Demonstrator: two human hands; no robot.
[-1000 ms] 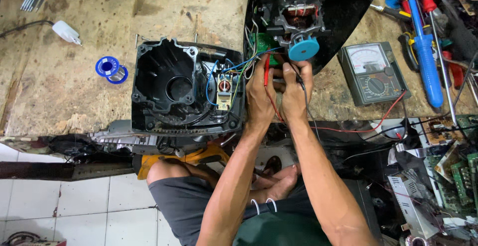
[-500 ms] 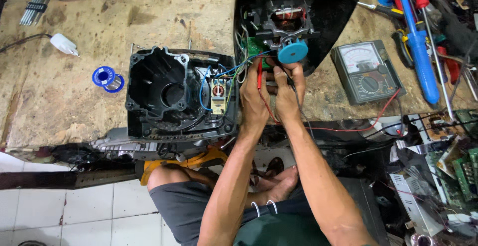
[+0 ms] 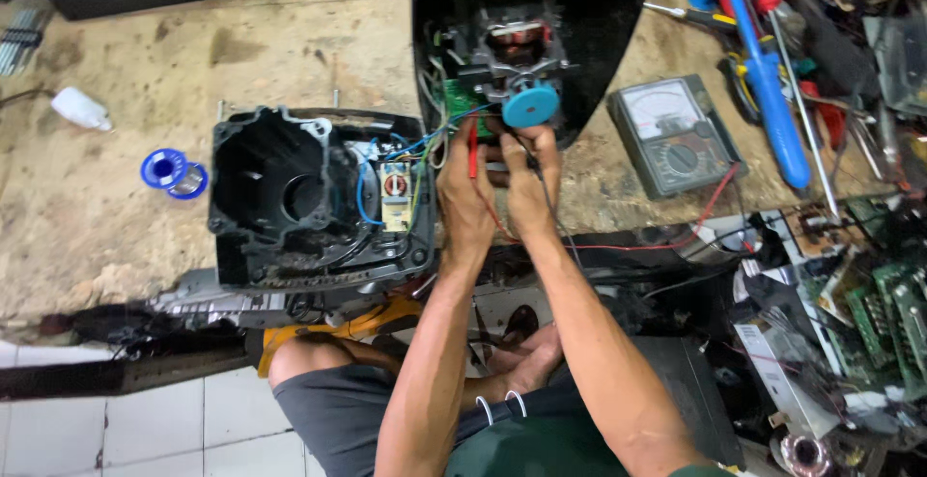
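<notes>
My left hand (image 3: 465, 192) pinches the red probe (image 3: 472, 152) and my right hand (image 3: 529, 182) the black probe (image 3: 534, 170), tips hidden among wires under the motor (image 3: 514, 47) inside the cut-off black housing (image 3: 599, 23) at the bench edge (image 3: 126, 289).

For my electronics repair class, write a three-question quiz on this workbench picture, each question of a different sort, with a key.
1. True or false: the left hand holds a red probe at the open appliance housing.
2. Which colour is the round cap on the motor shaft, just above the right hand? A) blue B) yellow C) white
3. Fill in: the analog multimeter lies on the bench to the ____ of the housing.

Key: 1 true; 2 A; 3 right.
</notes>
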